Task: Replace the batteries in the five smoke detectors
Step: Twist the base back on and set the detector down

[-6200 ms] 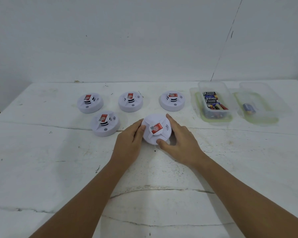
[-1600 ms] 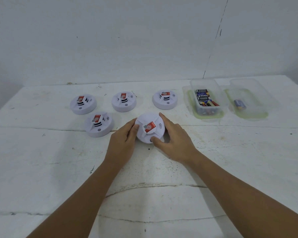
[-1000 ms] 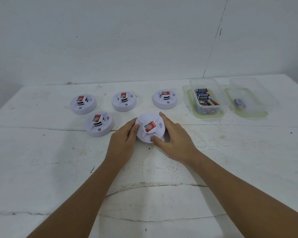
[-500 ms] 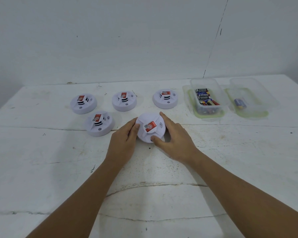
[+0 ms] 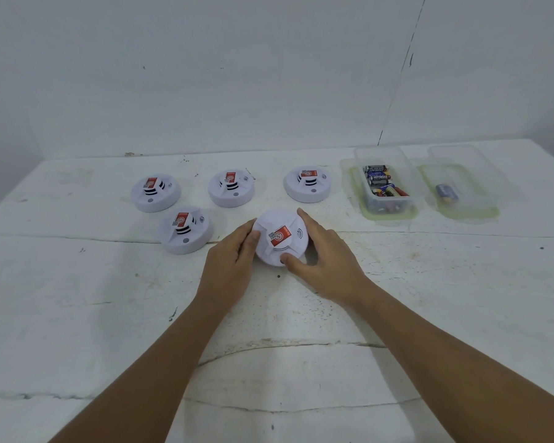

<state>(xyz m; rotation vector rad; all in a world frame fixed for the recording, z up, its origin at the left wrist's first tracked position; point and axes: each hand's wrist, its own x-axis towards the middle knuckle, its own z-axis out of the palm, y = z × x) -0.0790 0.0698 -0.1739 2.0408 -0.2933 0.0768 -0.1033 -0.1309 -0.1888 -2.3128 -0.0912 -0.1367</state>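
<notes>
- Nothing much has shifted since the earlier frames; both hands still clasp the same smoke detector point(image 5: 281, 238).
- Left hand point(image 5: 229, 266) grips its nine-o'clock edge; four other detectors point(image 5: 186, 230) lie toward ten o'clock.
- Right hand point(image 5: 322, 255) grips its three-o'clock edge, thumb at six.
- Likely twisting it open; next, lift the cover off.
- Battery box point(image 5: 386, 190) sits at two o'clock.

Just a beat-up white table against a plain wall

The table point(image 5: 77, 314) is white and pretty scuffed, with long cracks running across the top, dark specks and a few chipped spots. Behind it the wall point(image 5: 205, 75) is off-white, with a thin dark line slanting down on the right side.
</notes>
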